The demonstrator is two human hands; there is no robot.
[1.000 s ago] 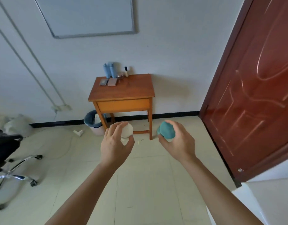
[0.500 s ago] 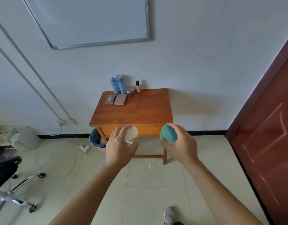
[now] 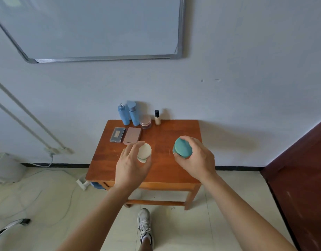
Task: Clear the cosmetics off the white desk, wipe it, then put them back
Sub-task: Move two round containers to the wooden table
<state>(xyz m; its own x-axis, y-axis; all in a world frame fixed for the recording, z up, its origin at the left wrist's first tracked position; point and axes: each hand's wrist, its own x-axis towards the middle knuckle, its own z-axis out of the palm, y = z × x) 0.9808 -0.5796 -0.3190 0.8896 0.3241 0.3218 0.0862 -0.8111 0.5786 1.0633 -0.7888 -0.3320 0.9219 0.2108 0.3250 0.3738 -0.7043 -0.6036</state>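
Gripping a white jar in the left hand, fingers and thumb curled round its sides, over the middle of the table. Gripping a teal jar in the right hand, fingers wrapped round its far side, nearer the right edge. Impossible to tell whether either jar touches the wood; probably held just above it.

Already standing along the back edge, toward the left corner: two blue bottles side by side, a pink jar just to their right, then a small bottle with a dark cap. Lying flat in front of the bottles: a grey palette and a pink palette, touching or nearly so.

Most likely the clearing stage: six pieces set aside here, two more about to go down. White desk out of view, so no telling what remains on it. Wiping and putting back apparently all to come. Hard to rule out the opposite reading, though, a pick-up for the return trip.

Next, by that judgement: lowering both jars onto bare wood in the middle and toward the right edge, clear of the palettes and the standing bottles.
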